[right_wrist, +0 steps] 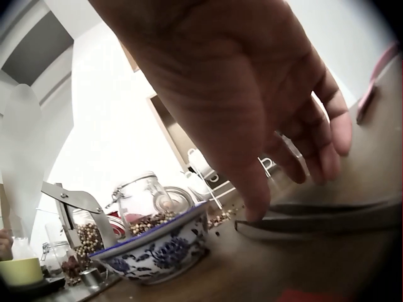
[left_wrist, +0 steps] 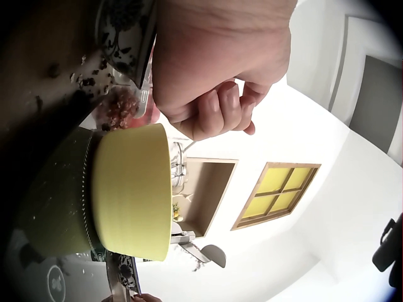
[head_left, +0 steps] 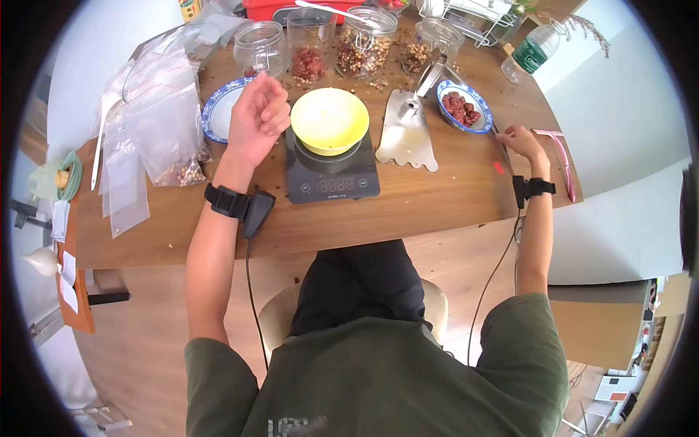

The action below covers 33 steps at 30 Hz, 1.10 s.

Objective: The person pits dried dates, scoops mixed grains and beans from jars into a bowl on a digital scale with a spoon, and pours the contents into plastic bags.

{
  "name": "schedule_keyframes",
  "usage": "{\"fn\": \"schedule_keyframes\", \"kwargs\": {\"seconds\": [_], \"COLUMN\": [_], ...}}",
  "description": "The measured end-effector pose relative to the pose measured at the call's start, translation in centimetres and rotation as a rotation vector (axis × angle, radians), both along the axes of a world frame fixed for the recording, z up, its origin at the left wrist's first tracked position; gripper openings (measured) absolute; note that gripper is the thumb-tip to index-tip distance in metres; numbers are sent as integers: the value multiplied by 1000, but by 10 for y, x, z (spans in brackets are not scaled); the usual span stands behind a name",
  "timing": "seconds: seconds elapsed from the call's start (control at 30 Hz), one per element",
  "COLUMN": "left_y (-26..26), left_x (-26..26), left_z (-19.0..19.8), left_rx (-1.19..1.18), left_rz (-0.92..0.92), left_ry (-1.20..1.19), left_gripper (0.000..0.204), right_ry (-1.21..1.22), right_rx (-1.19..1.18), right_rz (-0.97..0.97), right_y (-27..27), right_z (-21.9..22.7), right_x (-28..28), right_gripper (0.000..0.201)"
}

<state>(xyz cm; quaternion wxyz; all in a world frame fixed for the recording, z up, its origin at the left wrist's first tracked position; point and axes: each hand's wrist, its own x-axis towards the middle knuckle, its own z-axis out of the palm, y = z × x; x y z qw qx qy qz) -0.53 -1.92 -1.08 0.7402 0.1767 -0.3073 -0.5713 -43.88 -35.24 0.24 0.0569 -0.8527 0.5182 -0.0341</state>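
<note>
My left hand (head_left: 260, 120) is raised beside the yellow bowl (head_left: 330, 120), fingers loosely curled and holding nothing. That bowl stands on a dark digital scale (head_left: 333, 182); the left wrist view shows its side (left_wrist: 132, 192) below the hand. At the right of the table, my right hand (head_left: 523, 143) hovers by a dark, slim two-armed tool (right_wrist: 296, 223). Its thumb tip is at the tool's near end, fingers apart and pointing down; whether they touch is hard to tell. Left of it sits a blue-and-white bowl (right_wrist: 157, 255) with dark red pieces (head_left: 460, 109).
A metal press-like tool (head_left: 408, 135) lies between scale and patterned bowl. A blue-rimmed plate (head_left: 217, 113) is left of the scale, plastic bags (head_left: 156, 131) farther left. Glass jars (head_left: 364, 47) line the back. A pink-handled tool (head_left: 564, 167) and a bottle (head_left: 531, 54) are at right.
</note>
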Motion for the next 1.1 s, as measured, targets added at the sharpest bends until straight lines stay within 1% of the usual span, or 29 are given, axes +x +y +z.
{"fn": "schedule_keyframes", "kwargs": {"seconds": [0.07,0.17,0.27,0.33,0.4,0.43,0.5,0.53,0.57,0.63,0.67,0.7,0.77,0.8,0.87,1.0,1.1], "left_y": [0,0,0,0,1,1,0,1,1,1,1,0,0,0,0,0,0], "left_x": [0,0,0,2,3,3,2,2,2,2,2,2,3,3,4,4,3], "left_z": [0,-1,-1,-1,-1,-2,-2,-2,-1,-2,-1,-1,-2,-2,-3,-4,-3], "left_rx": [-4,-5,-16,-28,-38,-34,-28,-32,-36,-32,-31,-31,-43,-44,-56,-58,-50], "left_rz": [-13,4,14,2,-9,1,9,13,16,14,15,14,-3,-2,-15,-9,1], "left_ry": [3,-1,11,12,12,13,17,14,10,10,10,8,19,17,31,44,39], "left_gripper": [33,33,33,33,34,33,33,33,33,33,33,33,33,33,33,33,33], "right_ry": [-28,-45,-55,-55,-270,-269,-428,-278,-277,-160,-113,-115,21,19,212,225,274], "right_rx": [113,169,140,110,199,199,99,50,52,-224,-171,-171,-122,-124,-80,-96,-62], "right_rz": [-65,-65,-58,-67,-144,-143,-140,-118,-123,162,145,143,213,214,139,106,76], "right_y": [4,9,-3,-9,-9,-9,10,18,19,19,28,33,39,41,43,42,37], "right_z": [-5,-1,-10,-7,0,2,24,40,45,53,62,64,67,66,63,55,48], "right_x": [10,17,11,4,0,-1,7,12,14,18,27,34,45,51,62,75,76], "right_gripper": [42,39,35,33,29,29,27,30,30,32,32,32,30,30,30,28,27]}}
